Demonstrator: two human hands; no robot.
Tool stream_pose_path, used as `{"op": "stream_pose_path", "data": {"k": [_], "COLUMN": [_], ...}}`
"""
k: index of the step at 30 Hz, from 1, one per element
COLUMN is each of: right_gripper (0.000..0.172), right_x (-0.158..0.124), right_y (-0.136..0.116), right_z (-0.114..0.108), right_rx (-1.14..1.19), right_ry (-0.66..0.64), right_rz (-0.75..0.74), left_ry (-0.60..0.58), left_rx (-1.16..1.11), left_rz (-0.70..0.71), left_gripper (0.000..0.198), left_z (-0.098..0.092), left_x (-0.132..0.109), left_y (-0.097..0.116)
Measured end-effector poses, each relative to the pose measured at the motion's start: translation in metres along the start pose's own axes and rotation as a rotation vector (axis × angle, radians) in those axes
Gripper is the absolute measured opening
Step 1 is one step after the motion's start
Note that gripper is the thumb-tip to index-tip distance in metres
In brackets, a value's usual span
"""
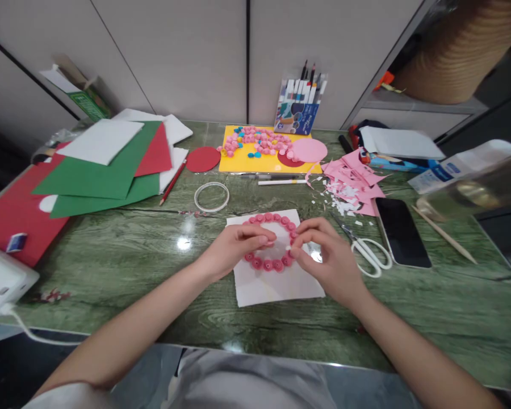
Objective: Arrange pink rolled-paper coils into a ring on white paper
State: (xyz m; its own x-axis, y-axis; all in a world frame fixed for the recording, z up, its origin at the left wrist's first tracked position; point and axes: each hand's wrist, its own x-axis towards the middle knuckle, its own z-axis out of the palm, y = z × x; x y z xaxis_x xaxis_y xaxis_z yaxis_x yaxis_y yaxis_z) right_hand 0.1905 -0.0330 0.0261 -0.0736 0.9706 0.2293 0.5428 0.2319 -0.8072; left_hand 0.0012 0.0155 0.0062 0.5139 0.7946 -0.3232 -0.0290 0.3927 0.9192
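Note:
A ring of pink rolled-paper flowers (268,265) lies on a white sheet of paper (276,291) in front of me. Over the ring's left side, my left hand (238,247) is closed in a pinch on a small pink piece (271,242), mostly covered by the fingers. My right hand (330,255) is at the ring's right side, thumb and fingertips pinched on a tiny white piece (288,248). The two hands are a short distance apart, and they hide parts of the ring.
White-handled scissors (371,255) and a phone (402,232) lie to the right. Pink paper scraps (357,176) are behind them. Loose pink rolls (259,139) cover a yellow card (234,165). A tape roll (212,197) and coloured sheets (93,176) lie left.

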Motion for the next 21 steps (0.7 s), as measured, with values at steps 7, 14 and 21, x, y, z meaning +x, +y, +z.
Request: {"op": "stream_pose_path", "data": {"k": [7,14,21], "right_gripper": [0.010,0.008,0.006], "right_x": [0.0063,0.0046,0.0025], "right_y": [0.0097,0.0095,0.0063], "right_z": [0.0085,0.0088,0.0100], "right_rx": [0.280,0.282,0.145], "right_ry": [-0.250,-0.210,-0.133], "right_rz": [0.215,0.200,0.135], "left_ry": [0.000,0.106,0.098], "left_rx": [0.099,0.040,0.034], "left_rz": [-0.009,-0.010,0.056], "left_gripper": [0.027,0.026,0.021], "left_z": [0.0049,0.0062,0.0080], "left_x": [-0.0026,-0.0051,-0.0062], "left_y": [-0.0055,-0.0053,-0.0061]}}
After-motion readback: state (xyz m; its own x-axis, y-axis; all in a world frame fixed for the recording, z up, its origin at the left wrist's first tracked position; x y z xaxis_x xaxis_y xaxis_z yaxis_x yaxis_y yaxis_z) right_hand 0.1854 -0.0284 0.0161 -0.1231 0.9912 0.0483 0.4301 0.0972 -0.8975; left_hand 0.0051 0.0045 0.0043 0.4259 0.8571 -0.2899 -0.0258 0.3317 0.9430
